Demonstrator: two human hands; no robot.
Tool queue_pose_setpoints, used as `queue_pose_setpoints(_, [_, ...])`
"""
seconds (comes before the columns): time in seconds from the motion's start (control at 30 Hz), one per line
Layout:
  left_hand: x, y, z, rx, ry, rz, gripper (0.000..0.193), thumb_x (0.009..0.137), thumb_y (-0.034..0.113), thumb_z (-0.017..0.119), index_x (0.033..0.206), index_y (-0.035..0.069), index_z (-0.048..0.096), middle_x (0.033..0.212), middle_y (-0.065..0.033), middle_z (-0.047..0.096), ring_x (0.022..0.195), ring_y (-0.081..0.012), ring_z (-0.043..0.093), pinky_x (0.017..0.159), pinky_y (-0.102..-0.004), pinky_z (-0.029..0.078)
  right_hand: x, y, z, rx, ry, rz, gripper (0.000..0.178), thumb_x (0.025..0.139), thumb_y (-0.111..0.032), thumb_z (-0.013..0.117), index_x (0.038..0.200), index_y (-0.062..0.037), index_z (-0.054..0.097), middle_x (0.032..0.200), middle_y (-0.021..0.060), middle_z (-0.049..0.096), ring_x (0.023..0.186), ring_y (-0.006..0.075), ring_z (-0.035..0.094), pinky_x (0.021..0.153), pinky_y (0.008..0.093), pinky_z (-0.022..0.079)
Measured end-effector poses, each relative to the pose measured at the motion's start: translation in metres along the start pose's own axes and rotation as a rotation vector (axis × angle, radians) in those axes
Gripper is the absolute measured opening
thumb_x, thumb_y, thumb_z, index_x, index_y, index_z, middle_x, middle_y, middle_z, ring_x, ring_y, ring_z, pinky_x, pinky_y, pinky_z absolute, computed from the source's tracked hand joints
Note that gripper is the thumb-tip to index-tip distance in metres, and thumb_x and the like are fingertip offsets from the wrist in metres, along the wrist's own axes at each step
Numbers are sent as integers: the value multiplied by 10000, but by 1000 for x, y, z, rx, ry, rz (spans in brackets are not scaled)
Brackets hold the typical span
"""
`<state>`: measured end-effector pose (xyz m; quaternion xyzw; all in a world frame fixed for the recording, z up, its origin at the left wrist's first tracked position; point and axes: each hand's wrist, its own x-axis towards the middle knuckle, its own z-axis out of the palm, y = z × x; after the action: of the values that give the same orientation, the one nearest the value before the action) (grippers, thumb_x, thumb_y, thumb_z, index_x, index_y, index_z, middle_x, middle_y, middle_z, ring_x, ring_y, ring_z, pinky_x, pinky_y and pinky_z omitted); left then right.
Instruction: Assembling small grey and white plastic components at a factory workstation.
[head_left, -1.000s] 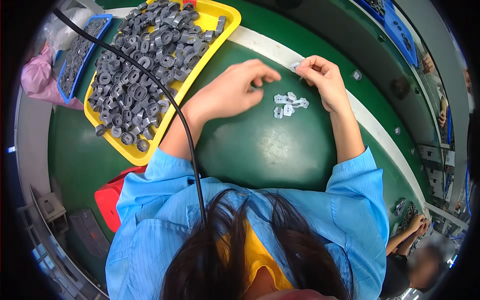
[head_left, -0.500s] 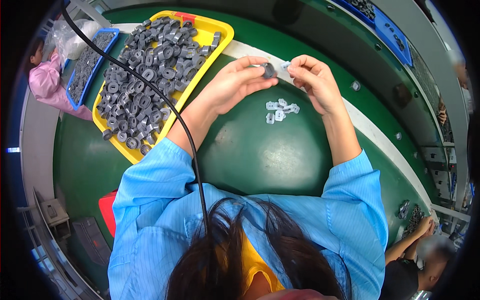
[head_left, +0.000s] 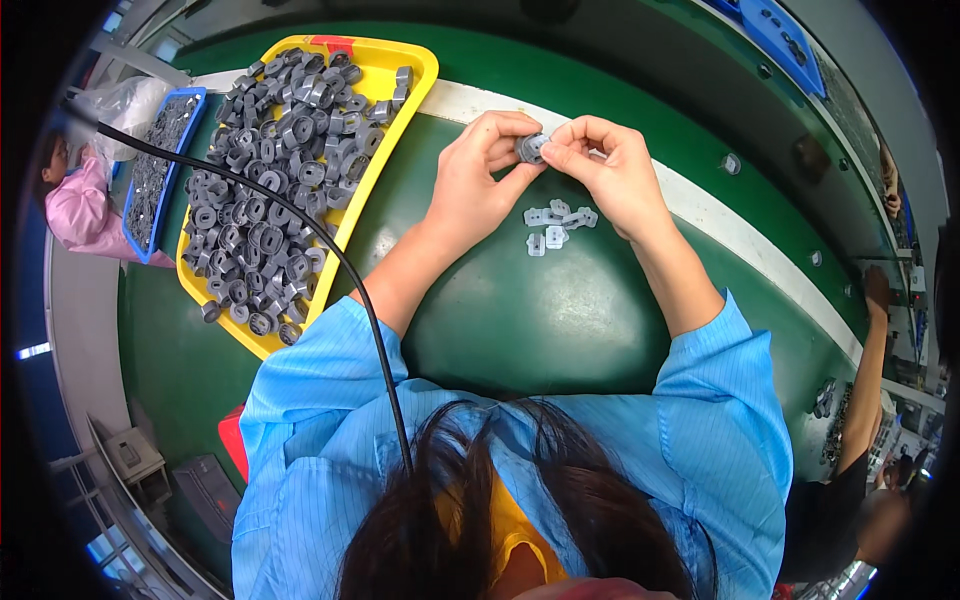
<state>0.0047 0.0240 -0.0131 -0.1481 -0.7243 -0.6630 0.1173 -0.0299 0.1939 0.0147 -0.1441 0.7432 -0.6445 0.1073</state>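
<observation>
A small round grey plastic part (head_left: 531, 149) is held up between my two hands above the green table. My left hand (head_left: 478, 172) is closed on its left side, thumb below and fingers above. From the right, my right hand (head_left: 612, 172) meets it, thumb and index finger pinched together at its edge. The face of the part looks pale; I cannot tell whether the small clear piece sits in it or is hidden by my fingers. Just below lies a loose cluster of several translucent plastic pieces (head_left: 556, 237).
On the left a yellow tray (head_left: 392, 133) is heaped with grey parts, with a blue tray (head_left: 187, 130) beyond it. A black cable (head_left: 345, 262) crosses in front of my left forearm. A person in pink (head_left: 82, 205) is at far left; another's arm (head_left: 868, 385) reaches in at right.
My right hand has moved left to the grey part, and the clear piece it held no longer shows separately. The left hand has turned the part. At right, the other person's arm has stretched forward.
</observation>
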Motion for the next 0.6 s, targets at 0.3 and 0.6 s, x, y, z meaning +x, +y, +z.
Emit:
queue_pose_setpoints(0.3, [1, -3, 2, 101, 58, 180, 335, 747, -131, 670, 1046, -5, 585, 1085, -103, 554, 1012, -197, 630, 891, -309, 580, 0, -15, -4, -156, -53, 55, 179, 788, -148, 768, 839, 0, 681, 760, 8, 645, 727, 85, 584, 664, 238, 462])
queue_pose_setpoints(0.6, [0, 2, 3, 337, 95, 348, 318, 698, 35, 786, 981, 65, 645, 995, -92, 587, 974, -263, 568, 857, -371, 469, 5, 0, -12, 266, -210, 61, 210, 852, -122, 719, 986, 37, 688, 908, 99, 719, 771, 100, 641, 678, 228, 501])
